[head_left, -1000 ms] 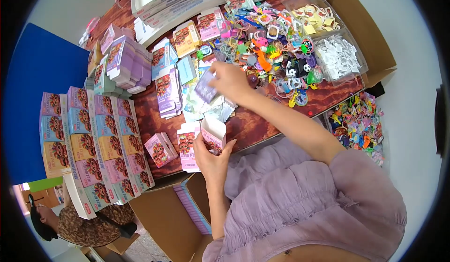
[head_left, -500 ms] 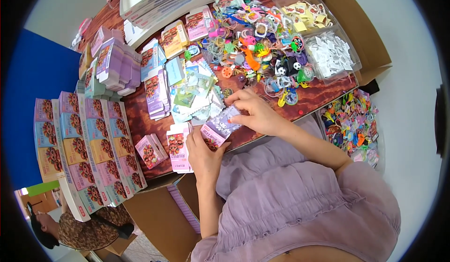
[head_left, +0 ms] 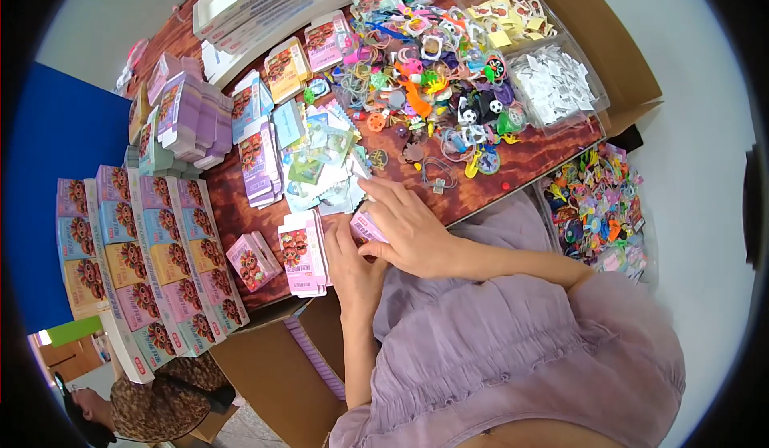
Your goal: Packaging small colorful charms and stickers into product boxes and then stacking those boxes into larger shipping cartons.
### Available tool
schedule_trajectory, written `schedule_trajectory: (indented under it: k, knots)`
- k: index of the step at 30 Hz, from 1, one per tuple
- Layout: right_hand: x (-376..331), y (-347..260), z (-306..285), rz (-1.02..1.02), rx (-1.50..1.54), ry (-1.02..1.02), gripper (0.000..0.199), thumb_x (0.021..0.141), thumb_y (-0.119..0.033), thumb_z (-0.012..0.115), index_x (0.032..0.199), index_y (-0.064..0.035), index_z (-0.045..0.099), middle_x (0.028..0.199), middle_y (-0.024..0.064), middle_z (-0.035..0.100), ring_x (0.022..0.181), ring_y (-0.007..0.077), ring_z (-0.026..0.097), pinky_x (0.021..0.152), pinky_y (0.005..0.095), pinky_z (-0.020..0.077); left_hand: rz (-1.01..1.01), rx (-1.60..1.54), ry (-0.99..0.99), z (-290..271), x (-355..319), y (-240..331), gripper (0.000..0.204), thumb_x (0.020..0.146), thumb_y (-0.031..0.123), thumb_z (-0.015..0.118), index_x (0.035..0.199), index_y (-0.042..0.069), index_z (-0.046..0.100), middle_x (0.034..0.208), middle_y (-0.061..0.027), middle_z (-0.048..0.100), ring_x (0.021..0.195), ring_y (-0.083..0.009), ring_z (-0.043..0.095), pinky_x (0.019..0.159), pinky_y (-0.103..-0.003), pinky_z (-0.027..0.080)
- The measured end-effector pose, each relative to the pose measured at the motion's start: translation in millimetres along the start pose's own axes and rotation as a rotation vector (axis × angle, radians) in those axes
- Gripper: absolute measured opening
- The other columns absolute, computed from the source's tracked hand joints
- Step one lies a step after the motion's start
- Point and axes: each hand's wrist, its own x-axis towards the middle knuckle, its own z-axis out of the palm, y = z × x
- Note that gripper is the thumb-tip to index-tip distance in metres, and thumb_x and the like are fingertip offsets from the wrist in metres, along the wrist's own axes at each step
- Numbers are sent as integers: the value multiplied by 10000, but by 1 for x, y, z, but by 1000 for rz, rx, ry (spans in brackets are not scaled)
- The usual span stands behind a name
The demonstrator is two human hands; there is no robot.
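Observation:
A small pink carton (head_left: pixel 366 225) is held between my two hands at the table's front edge, mostly covered by fingers. My left hand (head_left: pixel 352 272) grips it from the left, thumb across the near side. Over its top and right side bends my right hand (head_left: pixel 408 228), fingers closed against it. No packet shows in either hand. Left of my left hand stands a row of flat pink cartons (head_left: pixel 298 249). Just beyond my right fingertips lies a heap of small printed sachets (head_left: pixel 320 159). A clear-corded trinket (head_left: pixel 438 182) rests on the table to the right.
A large pile of colourful trinkets (head_left: pixel 416 87) covers the table's far right. Beside it sit clear trays of white tags (head_left: pixel 553 83) and yellow cards (head_left: pixel 510 23). Filled display boxes (head_left: pixel 152 256) stand left, near stacked purple cartons (head_left: pixel 188 115). An open cardboard box (head_left: pixel 276 368) is below.
The purple packet that my right hand held at the carton is out of sight. My right hand has come down over the carton, and the corded trinket on the table is uncovered.

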Motion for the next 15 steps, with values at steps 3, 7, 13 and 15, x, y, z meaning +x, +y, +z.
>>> schedule_trajectory:
  k: [3, 7, 13, 15]
  knots:
    - [-1, 11, 1, -13, -101, 47, 794, 812, -377, 714, 1398, 50, 390, 1466, 230, 381, 1372, 405, 336, 1083, 506, 326, -43, -122, 14, -6, 3, 4, 774, 649, 34, 816, 1331, 7, 452, 1287, -230, 487, 1201, -419, 482, 1006, -463, 421]
    - [-2, 9, -22, -52, -147, -171, 905, 818, -406, 719, 1481, 42, 296, 1478, 225, 380, 1385, 391, 342, 1099, 494, 318, 88, -122, 21, -3, 5, 4, 742, 637, -9, 803, 1301, 1, 473, 1222, -188, 518, 1104, -370, 534, 940, -421, 449]
    - [-11, 36, -61, 146, -195, -10, 476, 824, -146, 713, 1259, -46, 548, 1161, 145, 533, 1009, 347, 603, 769, 397, 512, 26, -154, 2, -6, 9, 8, 787, 646, 124, 878, 1309, 21, 465, 1230, -204, 510, 1162, -397, 496, 970, -456, 430]
    - [-25, 54, -55, 180, -306, 7, 409, 805, -93, 717, 1183, -33, 572, 1084, 134, 537, 949, 343, 605, 729, 409, 506, 64, -113, 14, -5, 8, 5, 780, 653, 151, 880, 1305, 20, 471, 1231, -197, 506, 1152, -387, 502, 957, -450, 437]
